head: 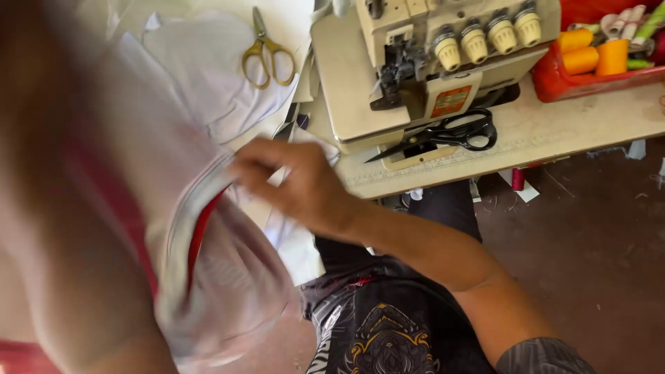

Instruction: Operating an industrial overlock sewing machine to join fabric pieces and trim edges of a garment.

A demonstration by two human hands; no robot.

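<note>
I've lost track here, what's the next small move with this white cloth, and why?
Probably draw the white cloth clear toward the sewing machine: the right hand pinches its grey and red edge, while it hangs bunched over the left arm, away from the table.

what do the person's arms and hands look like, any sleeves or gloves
The right hand is bare, with no glove, ring or watch showing. That forearm is bare up to a short grey patterned sleeve. The left arm is a close blur at the frame edge; its hand isn't visible.
</note>
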